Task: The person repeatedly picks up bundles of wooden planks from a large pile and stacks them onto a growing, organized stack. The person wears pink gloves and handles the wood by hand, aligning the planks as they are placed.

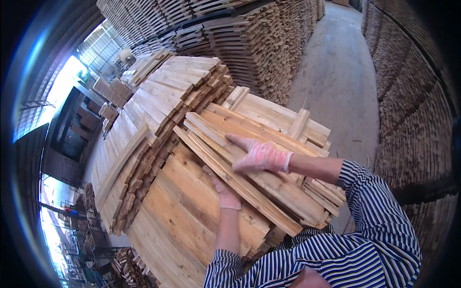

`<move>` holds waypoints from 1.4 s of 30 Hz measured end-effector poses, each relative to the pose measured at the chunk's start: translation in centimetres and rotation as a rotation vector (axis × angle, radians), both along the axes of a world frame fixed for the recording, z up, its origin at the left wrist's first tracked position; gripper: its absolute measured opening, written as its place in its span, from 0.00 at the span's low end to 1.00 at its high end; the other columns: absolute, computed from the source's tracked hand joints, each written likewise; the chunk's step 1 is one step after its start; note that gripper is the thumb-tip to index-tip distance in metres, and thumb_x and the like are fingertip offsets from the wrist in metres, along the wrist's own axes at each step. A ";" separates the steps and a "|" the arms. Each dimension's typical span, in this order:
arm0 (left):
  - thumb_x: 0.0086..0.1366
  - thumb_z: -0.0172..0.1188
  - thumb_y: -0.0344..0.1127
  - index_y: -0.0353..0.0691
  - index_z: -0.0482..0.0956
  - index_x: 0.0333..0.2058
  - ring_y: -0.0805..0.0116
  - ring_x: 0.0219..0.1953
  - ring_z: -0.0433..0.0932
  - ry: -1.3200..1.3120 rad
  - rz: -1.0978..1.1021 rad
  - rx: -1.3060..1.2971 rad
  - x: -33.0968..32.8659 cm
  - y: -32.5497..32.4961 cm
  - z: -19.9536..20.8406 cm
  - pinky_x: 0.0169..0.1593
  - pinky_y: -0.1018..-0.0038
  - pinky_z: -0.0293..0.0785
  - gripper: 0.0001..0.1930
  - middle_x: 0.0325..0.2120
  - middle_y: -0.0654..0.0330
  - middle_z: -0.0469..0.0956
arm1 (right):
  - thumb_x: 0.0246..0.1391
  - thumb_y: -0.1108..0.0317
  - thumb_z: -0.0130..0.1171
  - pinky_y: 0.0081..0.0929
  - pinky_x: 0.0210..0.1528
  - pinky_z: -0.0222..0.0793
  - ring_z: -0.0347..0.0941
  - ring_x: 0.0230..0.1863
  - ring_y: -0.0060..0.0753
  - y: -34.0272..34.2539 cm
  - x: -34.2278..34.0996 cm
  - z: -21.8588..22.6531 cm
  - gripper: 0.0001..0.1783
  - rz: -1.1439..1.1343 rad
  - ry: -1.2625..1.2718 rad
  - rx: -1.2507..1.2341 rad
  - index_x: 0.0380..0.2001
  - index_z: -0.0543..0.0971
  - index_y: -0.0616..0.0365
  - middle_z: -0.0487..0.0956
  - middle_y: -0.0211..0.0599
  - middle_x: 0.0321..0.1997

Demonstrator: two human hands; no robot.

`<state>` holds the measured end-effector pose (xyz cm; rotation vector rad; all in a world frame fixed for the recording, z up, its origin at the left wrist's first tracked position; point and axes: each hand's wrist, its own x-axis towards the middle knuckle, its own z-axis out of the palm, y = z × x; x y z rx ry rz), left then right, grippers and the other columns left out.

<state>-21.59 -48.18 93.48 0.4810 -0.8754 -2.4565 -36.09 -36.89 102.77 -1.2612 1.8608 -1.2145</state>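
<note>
My right hand (261, 155), in a pink-and-white knit glove, spans a wooden board (276, 185), thumb on one side and fingers on the other. That board is smeared by motion. Beside it lie narrow wooden strips (230, 174), slanting from upper left to lower right. My left hand (224, 191), also gloved, is against the left side of these strips, its fingers stretched out over the wide boards (185, 199) below. Its thumb is hard to make out. Under my right forearm, more boards (259, 129) lie in a layer, with a short crosspiece (298, 123) on top.
A tall stack of boards (158, 96) adjoins the pile on the left. Large lumber stacks (259, 48) stand behind, and another wall of stacked wood (408, 105) lines the right. A concrete aisle (331, 72) runs between them. Wood scraps (129, 269) lie at lower left.
</note>
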 end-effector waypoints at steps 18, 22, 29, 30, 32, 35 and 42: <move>0.70 0.57 0.56 0.43 0.63 0.69 0.55 0.63 0.70 -0.044 0.142 0.012 -2.8 1.1 3.2 0.67 0.58 0.67 0.36 0.64 0.55 0.70 | 0.67 0.38 0.44 0.50 0.60 0.69 0.72 0.59 0.64 -3.5 -11.8 -4.0 0.37 -0.207 0.784 0.248 0.64 0.65 0.58 0.75 0.61 0.57; 0.71 0.56 0.55 0.42 0.66 0.67 0.54 0.61 0.73 -0.022 0.106 0.019 -4.5 1.7 4.1 0.66 0.56 0.69 0.33 0.61 0.54 0.73 | 0.65 0.31 0.40 0.47 0.63 0.68 0.70 0.62 0.63 -0.2 -4.1 -1.1 0.43 0.141 0.349 0.192 0.68 0.63 0.56 0.73 0.65 0.60; 0.70 0.57 0.51 0.41 0.67 0.66 0.52 0.59 0.74 -0.020 0.092 0.022 -2.8 1.2 3.2 0.64 0.54 0.71 0.32 0.60 0.51 0.73 | 0.54 0.27 0.54 0.48 0.63 0.67 0.68 0.64 0.64 2.8 -0.1 -0.5 0.52 0.006 0.234 0.241 0.72 0.61 0.50 0.69 0.65 0.65; 0.69 0.57 0.51 0.41 0.66 0.66 0.52 0.59 0.74 -0.036 0.086 0.028 -2.3 0.9 3.3 0.64 0.54 0.71 0.32 0.60 0.51 0.73 | 0.54 0.29 0.55 0.50 0.63 0.67 0.69 0.64 0.66 2.6 0.8 -0.3 0.50 -0.008 0.252 0.237 0.71 0.63 0.51 0.69 0.66 0.65; 0.70 0.57 0.52 0.41 0.68 0.65 0.53 0.59 0.74 -0.067 0.118 0.043 -3.0 1.4 3.6 0.63 0.55 0.71 0.31 0.59 0.51 0.74 | 0.50 0.37 0.63 0.51 0.59 0.69 0.69 0.60 0.63 2.1 1.5 -0.4 0.46 -0.062 0.460 0.180 0.66 0.68 0.52 0.71 0.64 0.57; 0.69 0.58 0.53 0.42 0.71 0.64 0.53 0.59 0.74 -0.099 0.135 0.108 -4.2 1.0 3.4 0.63 0.55 0.71 0.31 0.59 0.52 0.74 | 0.50 0.42 0.63 0.50 0.57 0.70 0.71 0.56 0.61 1.2 2.1 0.0 0.42 -0.064 0.512 0.165 0.63 0.69 0.53 0.73 0.61 0.53; 0.67 0.59 0.49 0.42 0.71 0.63 0.52 0.60 0.73 -0.124 0.210 0.001 -2.9 0.4 2.7 0.65 0.53 0.69 0.29 0.59 0.53 0.74 | 0.53 0.48 0.62 0.41 0.64 0.67 0.71 0.63 0.53 4.0 -1.7 1.7 0.41 -0.142 0.280 0.237 0.68 0.68 0.52 0.75 0.57 0.61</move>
